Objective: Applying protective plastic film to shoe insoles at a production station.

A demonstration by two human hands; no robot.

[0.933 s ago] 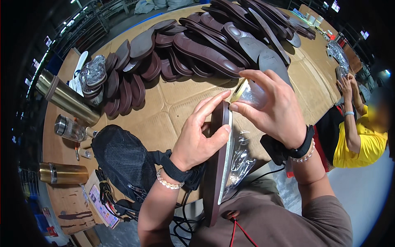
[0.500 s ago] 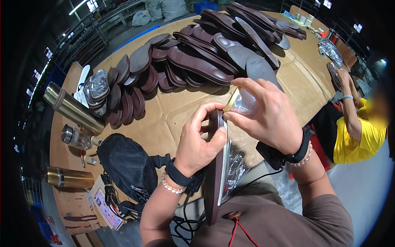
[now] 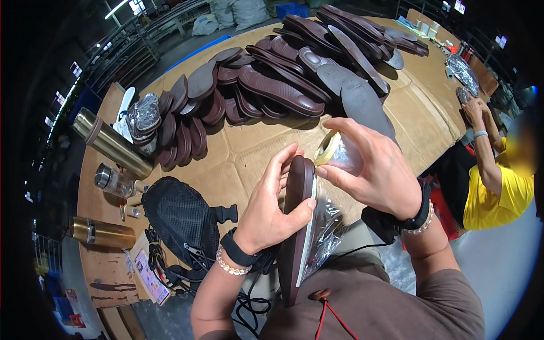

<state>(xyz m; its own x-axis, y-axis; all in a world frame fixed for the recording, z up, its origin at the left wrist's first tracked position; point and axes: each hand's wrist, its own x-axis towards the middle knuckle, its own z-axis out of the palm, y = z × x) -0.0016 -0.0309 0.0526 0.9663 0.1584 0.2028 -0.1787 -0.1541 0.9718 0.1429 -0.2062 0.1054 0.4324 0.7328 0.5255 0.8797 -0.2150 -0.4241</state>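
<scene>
My left hand (image 3: 267, 205) grips a dark brown shoe sole (image 3: 290, 241), held on edge lengthwise in front of my body, thumb on its pale inner side and fingers round the back. Crinkled clear plastic film (image 3: 327, 229) hangs along that pale side. Pinched between thumb and fingers of my right hand (image 3: 381, 165) is a roll of clear tape (image 3: 327, 148) with a yellowish core, close beside the sole's top end. Whether tape is stuck to the sole I cannot tell. Beyond both hands lies a big heap of brown soles (image 3: 277, 89), several with grey undersides showing.
A cardboard-covered table (image 3: 226, 164) spreads ahead. Along its left stand steel flask (image 3: 116, 144), glass bottle (image 3: 110, 181), gold tumbler (image 3: 105, 232), black mesh bag (image 3: 180, 224) and phone (image 3: 150, 277). Cables (image 3: 249, 303) hang near my lap. A co-worker in a yellow shirt (image 3: 496, 195) handles a sole at right.
My right hand has turned the tape roll, so its ring now faces me more, and drawn it slightly off the sole's end. My left fingers have straightened somewhat; the view has shifted slightly.
</scene>
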